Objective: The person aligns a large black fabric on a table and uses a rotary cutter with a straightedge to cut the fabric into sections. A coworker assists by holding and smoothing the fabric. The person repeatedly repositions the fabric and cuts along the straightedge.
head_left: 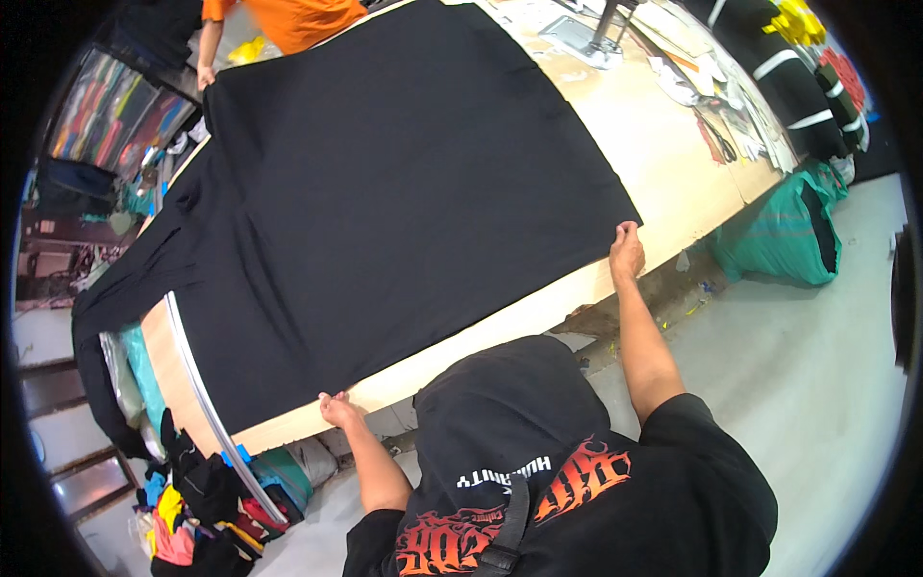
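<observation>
Black cloth point(413, 173) lay spread over most of the table point(625, 120), smooth in the middle, creased at left, where it spilled over the table's end. Right hand point(627, 254) had the near right corner pinched between thumb and fingertips; left hand point(340, 411) was curled at the near edge, apparently pinching it too, though the fingers showed small. Writing: the wearer's black shirt point(673, 490) bore white block capitals and jagged orange-red lettering, upside down in view, partly crossed by a dark strap point(508, 534). A co-worker in an orange top point(303, 21) touched the cloth's far left corner. A pale metal strip point(200, 380) stood along the cloth's left side, running down past the table's edge. Beyond the cloth's right side: a machine on a flat metal base point(582, 44), paper pieces, dark-handled scissors point(727, 146). Table top was bare pale wood. Round about: green sack point(769, 240) on a grey floor point(808, 385), heaped coloured garments point(178, 534) lower left, banded black rolls point(784, 82) upper right.
</observation>
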A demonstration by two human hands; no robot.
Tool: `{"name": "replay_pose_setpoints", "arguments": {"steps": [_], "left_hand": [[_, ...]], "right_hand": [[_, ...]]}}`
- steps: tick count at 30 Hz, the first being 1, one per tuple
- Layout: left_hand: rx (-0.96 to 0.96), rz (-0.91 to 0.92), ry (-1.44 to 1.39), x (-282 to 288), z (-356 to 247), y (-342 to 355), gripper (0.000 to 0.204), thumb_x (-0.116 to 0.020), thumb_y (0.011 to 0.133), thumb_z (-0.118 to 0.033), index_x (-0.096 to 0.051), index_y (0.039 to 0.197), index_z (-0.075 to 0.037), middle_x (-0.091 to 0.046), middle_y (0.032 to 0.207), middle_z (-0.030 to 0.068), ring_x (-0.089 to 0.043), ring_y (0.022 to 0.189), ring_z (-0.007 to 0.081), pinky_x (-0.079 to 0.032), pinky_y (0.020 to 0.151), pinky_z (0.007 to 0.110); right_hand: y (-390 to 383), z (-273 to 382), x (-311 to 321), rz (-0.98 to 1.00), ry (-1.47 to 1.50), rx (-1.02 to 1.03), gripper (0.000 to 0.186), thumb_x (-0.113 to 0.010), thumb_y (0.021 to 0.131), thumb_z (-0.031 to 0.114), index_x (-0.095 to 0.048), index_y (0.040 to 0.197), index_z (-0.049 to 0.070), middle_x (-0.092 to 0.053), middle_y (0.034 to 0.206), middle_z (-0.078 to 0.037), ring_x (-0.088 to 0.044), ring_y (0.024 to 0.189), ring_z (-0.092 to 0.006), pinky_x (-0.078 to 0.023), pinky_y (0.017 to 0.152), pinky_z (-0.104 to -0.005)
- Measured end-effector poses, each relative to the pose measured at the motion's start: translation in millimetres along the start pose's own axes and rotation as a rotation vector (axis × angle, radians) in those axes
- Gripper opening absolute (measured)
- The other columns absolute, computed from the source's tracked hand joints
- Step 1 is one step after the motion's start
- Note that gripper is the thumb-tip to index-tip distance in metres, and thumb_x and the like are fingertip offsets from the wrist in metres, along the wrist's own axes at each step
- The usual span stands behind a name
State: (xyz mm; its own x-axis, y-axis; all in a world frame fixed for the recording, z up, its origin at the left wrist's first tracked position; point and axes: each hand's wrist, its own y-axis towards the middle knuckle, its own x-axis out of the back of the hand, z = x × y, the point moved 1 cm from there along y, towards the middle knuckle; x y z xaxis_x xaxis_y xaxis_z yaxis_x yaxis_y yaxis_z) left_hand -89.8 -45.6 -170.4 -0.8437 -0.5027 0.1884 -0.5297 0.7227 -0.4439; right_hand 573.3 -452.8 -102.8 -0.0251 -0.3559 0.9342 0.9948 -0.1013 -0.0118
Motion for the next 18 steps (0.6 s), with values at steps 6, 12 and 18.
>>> {"name": "replay_pose_setpoints", "arguments": {"steps": [6, 12, 18], "left_hand": [[-0.076, 0.017, 0.007, -16, 14, -20, 0.029, -0.065, 0.118, -0.03, -0.061, 0.103, -0.006, -0.061, 0.078, 0.0045, -0.057, 0.065, 0.0162, -0.053, 0.061, 0.031], [-0.103, 0.0, -0.003, -29, -24, -18, 0.033, -0.064, 0.118, -0.034, -0.06, 0.102, -0.006, -0.057, 0.077, 0.0021, -0.055, 0.066, 0.015, -0.052, 0.062, 0.033], [-0.066, 0.03, -0.035, -29, -23, -16, 0.032, -0.065, 0.118, -0.031, -0.06, 0.099, -0.006, -0.054, 0.076, 0.0008, -0.053, 0.065, 0.0149, -0.051, 0.061, 0.032]], "right_hand": [[14, 6, 4, -0.004, -0.053, 0.084, 0.016, -0.056, 0.118, 0.033, -0.062, 0.127, 0.021, -0.082, 0.107, -0.016, -0.078, 0.101, -0.0437, -0.058, 0.084, -0.0574], [17, 18, -16, -0.014, -0.091, 0.093, 0.016, -0.054, 0.119, 0.032, -0.061, 0.13, 0.023, -0.083, 0.105, -0.015, -0.079, 0.1, -0.0428, -0.058, 0.083, -0.0569], [20, 16, -15, 0.0, -0.096, 0.087, 0.015, -0.054, 0.119, 0.032, -0.061, 0.13, 0.024, -0.083, 0.103, -0.015, -0.079, 0.099, -0.0432, -0.058, 0.082, -0.0576]]}}
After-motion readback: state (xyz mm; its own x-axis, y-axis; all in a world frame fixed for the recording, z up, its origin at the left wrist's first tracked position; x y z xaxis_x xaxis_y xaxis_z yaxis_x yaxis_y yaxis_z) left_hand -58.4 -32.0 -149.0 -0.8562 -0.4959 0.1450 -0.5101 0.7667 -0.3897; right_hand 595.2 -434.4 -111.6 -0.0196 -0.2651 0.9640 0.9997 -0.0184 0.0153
